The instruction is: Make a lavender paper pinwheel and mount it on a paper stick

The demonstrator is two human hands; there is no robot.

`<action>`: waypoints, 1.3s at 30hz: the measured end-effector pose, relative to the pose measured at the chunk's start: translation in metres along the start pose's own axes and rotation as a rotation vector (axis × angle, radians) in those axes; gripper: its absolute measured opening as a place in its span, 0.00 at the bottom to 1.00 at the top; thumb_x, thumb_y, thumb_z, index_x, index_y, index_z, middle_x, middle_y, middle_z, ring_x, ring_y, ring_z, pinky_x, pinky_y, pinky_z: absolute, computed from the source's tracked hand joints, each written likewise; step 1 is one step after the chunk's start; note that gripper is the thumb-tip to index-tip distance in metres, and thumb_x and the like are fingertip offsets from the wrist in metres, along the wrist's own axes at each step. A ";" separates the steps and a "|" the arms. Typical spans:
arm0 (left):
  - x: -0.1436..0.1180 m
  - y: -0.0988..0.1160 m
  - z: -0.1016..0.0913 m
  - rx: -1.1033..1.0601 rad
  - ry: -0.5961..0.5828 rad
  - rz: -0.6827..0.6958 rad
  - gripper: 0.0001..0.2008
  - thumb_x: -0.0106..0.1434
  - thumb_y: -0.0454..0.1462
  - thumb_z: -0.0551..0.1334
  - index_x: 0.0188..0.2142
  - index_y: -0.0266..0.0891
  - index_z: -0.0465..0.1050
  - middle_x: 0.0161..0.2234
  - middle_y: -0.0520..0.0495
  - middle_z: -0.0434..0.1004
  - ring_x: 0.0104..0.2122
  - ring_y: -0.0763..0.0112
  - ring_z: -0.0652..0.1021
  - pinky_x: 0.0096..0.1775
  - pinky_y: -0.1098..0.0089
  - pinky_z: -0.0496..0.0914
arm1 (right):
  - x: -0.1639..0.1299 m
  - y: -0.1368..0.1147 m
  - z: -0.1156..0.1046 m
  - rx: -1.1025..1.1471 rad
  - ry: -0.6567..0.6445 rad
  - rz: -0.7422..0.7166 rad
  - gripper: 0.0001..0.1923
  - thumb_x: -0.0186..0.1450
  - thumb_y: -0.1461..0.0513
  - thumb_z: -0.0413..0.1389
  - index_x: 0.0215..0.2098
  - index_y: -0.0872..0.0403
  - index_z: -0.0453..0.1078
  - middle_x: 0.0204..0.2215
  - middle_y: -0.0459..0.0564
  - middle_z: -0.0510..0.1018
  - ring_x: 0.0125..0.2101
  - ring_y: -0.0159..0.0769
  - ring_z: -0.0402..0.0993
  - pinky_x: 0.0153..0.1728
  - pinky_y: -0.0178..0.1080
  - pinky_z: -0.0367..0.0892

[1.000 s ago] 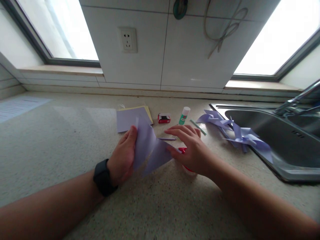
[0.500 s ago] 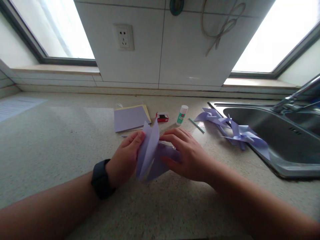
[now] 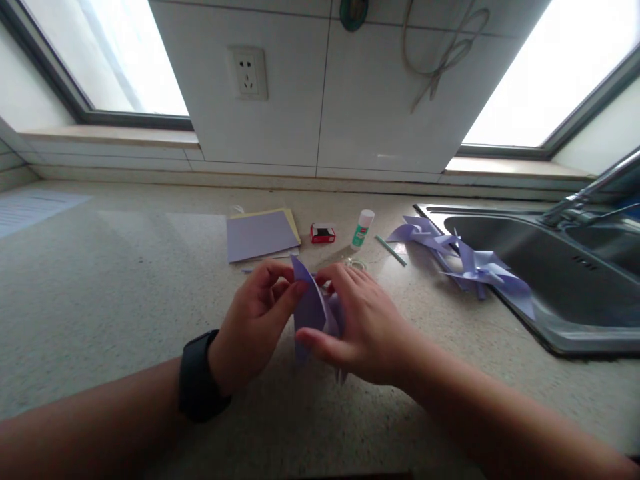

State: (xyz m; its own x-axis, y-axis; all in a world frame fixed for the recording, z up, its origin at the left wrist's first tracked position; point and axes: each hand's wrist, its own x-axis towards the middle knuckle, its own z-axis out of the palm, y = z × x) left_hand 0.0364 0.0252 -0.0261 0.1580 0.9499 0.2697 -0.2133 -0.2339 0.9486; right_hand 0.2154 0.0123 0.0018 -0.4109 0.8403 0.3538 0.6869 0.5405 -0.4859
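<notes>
Between my two hands a piece of purple paper (image 3: 309, 310) is held up off the counter, bent and folded. My left hand (image 3: 257, 313) pinches its left edge between thumb and fingers. My right hand (image 3: 363, 317) wraps round the other side, thumb across the front and fingers behind. Part of the paper is hidden by the right hand. Just beyond the right hand lies a small clear ring-shaped item (image 3: 357, 265), partly covered by the fingers. A glue stick (image 3: 362, 230) stands upright farther back, with a small red and black box (image 3: 323, 233) to its left.
Purple and yellow paper sheets (image 3: 262, 236) lie stacked at the back. A thin green stick (image 3: 391, 251) rests right of the glue. Purple paper pinwheels (image 3: 483, 272) lie against the steel sink (image 3: 565, 345). A printed sheet (image 3: 37, 208) is at far left.
The purple paper has been turned and bunched closer together. My right hand has shifted left and round it, uncovering the clear ring behind.
</notes>
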 end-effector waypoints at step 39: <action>0.002 -0.005 -0.020 0.574 -0.332 0.345 0.43 0.56 0.41 0.75 0.66 0.50 0.56 0.65 0.38 0.60 0.64 0.49 0.64 0.64 0.46 0.62 | 0.014 0.013 0.007 1.209 0.224 0.450 0.13 0.65 0.54 0.60 0.44 0.48 0.66 0.34 0.45 0.79 0.28 0.36 0.79 0.29 0.42 0.79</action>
State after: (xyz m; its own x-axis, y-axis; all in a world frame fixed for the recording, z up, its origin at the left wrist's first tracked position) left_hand 0.0187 0.0326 -0.0331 0.4752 0.7119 0.5171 0.2191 -0.6649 0.7141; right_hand 0.2146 0.0312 -0.0057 -0.0991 0.9942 0.0407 -0.2805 0.0114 -0.9598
